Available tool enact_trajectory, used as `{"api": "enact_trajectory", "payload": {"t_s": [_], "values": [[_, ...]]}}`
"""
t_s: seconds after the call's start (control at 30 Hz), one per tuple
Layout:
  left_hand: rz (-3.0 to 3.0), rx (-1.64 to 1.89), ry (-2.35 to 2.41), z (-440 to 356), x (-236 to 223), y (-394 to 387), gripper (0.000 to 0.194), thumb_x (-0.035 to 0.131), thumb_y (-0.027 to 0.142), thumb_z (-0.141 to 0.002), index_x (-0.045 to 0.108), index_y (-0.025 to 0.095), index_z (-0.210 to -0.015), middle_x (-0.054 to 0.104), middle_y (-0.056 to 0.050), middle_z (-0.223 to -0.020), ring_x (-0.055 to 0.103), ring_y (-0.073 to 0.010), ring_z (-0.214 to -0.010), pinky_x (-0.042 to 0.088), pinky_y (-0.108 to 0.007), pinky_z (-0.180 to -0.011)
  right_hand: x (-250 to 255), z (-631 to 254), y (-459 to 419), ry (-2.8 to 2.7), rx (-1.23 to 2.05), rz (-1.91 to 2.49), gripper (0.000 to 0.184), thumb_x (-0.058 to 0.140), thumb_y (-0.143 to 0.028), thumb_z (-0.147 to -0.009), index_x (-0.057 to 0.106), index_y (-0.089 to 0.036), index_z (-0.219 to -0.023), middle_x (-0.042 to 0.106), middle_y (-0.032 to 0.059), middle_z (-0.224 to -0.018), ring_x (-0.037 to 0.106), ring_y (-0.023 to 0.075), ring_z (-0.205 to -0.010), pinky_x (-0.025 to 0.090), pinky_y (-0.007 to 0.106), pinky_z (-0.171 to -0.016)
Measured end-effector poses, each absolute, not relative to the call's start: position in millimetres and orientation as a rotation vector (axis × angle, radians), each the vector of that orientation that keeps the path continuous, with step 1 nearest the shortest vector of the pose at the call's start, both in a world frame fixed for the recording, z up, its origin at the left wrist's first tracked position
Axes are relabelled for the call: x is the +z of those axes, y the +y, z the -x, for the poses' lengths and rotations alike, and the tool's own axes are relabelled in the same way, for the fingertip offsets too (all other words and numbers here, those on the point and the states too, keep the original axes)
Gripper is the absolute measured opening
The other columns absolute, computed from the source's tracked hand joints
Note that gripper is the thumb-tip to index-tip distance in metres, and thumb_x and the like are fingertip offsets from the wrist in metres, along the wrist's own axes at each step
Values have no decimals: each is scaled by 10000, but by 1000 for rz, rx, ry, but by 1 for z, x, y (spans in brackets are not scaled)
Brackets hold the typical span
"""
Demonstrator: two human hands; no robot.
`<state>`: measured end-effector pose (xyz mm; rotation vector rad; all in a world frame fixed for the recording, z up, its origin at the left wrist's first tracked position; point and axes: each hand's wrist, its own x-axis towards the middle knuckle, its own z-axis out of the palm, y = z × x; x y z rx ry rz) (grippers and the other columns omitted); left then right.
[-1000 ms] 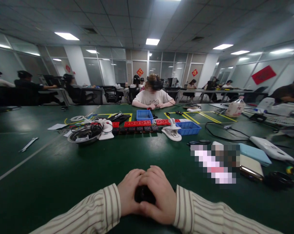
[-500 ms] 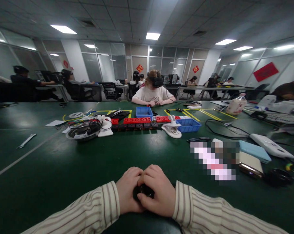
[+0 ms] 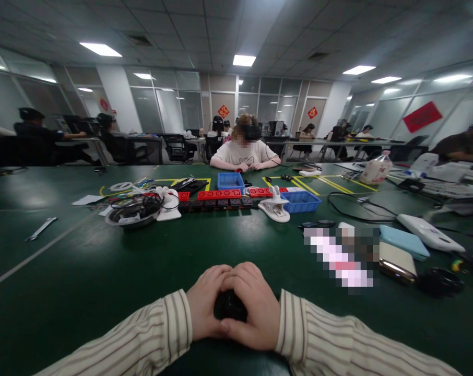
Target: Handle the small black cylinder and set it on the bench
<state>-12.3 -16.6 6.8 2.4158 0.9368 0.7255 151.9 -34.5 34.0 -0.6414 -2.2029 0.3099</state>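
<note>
Both hands are cupped around a dark, glossy, rounded object at the near middle of the green table. My left hand wraps its left side, with the fingers curled toward the far side. From the right, my right hand closes over it, its fingers lying across the left fingertips and its thumb along the near side. Only part of the object shows between the palms, so its kind cannot be told.
A metal bowl of cables, red and black socket strips, a white clip stand and blue trays stand ahead. A spanner lies left. Rightward are a pale blue case and a cream device. A person sits opposite.
Both hands stay wrapped around the dark object. My right thumb lifts onto it, then drops back to its near side. The camera view shifts slightly.
</note>
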Motion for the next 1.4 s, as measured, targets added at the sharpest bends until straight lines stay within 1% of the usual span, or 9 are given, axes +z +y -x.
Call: {"api": "enact_trajectory", "payload": {"t_s": [0.13, 0.27, 0.4, 0.7, 0.83, 0.97, 1.1, 1.2, 1.4], "values": [[-2443, 690, 1001, 10, 13, -22, 638, 763, 427, -483, 509, 167, -1007, 493, -80, -1034, 462, -267, -968, 370, -434, -894, 27, -149, -35, -2209, 270, 878, 424, 405, -579, -768, 485, -164, -751, 513, 54, -764, 426, 191, -726, 352, 366, -705], [-2452, 584, 1020, 8, 17, -22, 374, 718, 301, -529, 571, 176, -849, 509, -50, -937, 486, -233, -892, 410, -385, -832, 27, -150, -35, -2314, 293, 828, 185, 507, -355, -736, 489, -171, -740, 512, 39, -771, 426, 182, -754, 355, 325, -695], [-2482, 554, 949, 9, 13, -17, 357, 678, 252, -529, 593, 182, -868, 510, -47, -940, 482, -237, -902, 401, -382, -841, 31, -151, -35, -2339, 346, 671, 93, 438, -241, -703, 495, -170, -722, 531, 41, -737, 435, 176, -744, 365, 314, -685], [-2512, 483, 890, 12, 9, -10, 448, 712, 286, -523, 589, 205, -946, 509, -36, -977, 469, -256, -951, 365, -408, -894, 32, -152, -31, -2321, 382, 396, 227, 362, -199, -609, 482, -175, -800, 552, 37, -716, 467, 174, -730, 364, 324, -692], [-2457, 571, 903, 12, 12, -13, 545, 718, 412, -533, 523, 179, -986, 511, -60, -1007, 473, -261, -970, 353, -422, -913, 33, -153, -33, -2218, 344, 552, 251, 397, -395, -753, 472, -166, -826, 537, 57, -788, 451, 188, -752, 356, 347, -710], [-2460, 621, 979, 10, 13, -17, 516, 709, 477, -532, 524, 166, -901, 526, -67, -940, 490, -254, -905, 394, -413, -850, 31, -151, -36, -2225, 256, 847, 390, 386, -551, -779, 454, -171, -728, 486, 40, -726, 405, 186, -702, 333, 353, -678], [-2548, 613, 1013, 9, 13, -18, 280, 670, 353, -579, 555, 172, -759, 531, -47, -845, 496, -224, -815, 411, -394, -788, 30, -148, -38, -2319, 237, 937, 229, 489, -392, -763, 466, -169, -714, 479, 34, -747, 410, 184, -728, 332, 343, -691], [-2549, 601, 983, 11, 14, -16, 315, 681, 324, -553, 568, 173, -804, 527, -33, -837, 497, -214, -801, 409, -387, -793, 32, -150, -38, -2321, 321, 839, 152, 500, -292, -749, 496, -157, -817, 508, 51, -803, 435, 191, -766, 351, 344, -709], [-2479, 573, 885, 16, 11, -8, 403, 691, 288, -541, 578, 176, -911, 533, -46, -906, 497, -236, -859, 399, -393, -825, 34, -157, -36, -2243, 515, 518, 380, 455, -161, -706, 424, -163, -1084, 525, 89, -1006, 478, 208, -933, 383, 369, -814]]}}
